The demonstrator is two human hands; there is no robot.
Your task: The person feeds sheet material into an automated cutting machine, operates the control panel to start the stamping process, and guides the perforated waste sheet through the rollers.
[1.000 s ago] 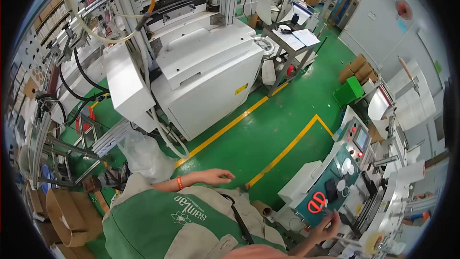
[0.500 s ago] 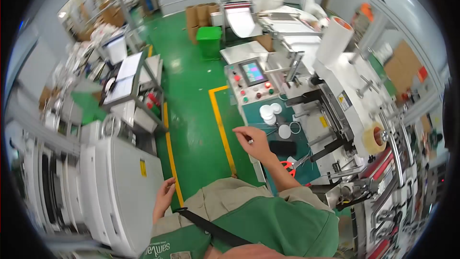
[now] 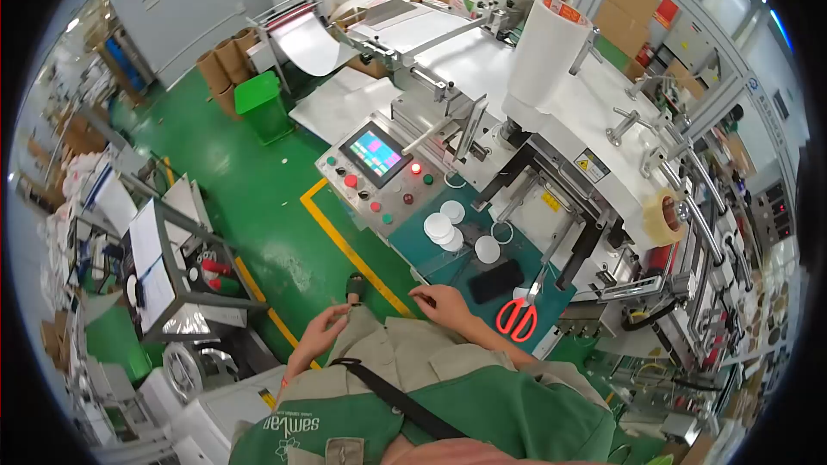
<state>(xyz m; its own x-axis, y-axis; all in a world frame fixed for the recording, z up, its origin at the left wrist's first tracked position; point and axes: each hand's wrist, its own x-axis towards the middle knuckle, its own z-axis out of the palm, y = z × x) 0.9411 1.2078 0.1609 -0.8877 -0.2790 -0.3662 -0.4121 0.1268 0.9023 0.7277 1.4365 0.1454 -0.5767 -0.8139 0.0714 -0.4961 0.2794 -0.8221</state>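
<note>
L hand (image 3: pixel 320 331): half-open, empty. R hand (image 3: pixel 444 304): loosely curled, contents can't tell; since 1 s ago, drawn back from nr scissors (image 3: pixel 517 319). Scissors, wht discs (image 3: pixel 438 226) now untouched, grn surface (image 3: pixel 450 269).

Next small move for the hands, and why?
I'd probably bring the right hand over the green mat toward the white discs. It hovers by the mat's near edge with nothing visibly held, closer to them than the left hand, and the discs lie uncovered.
</note>
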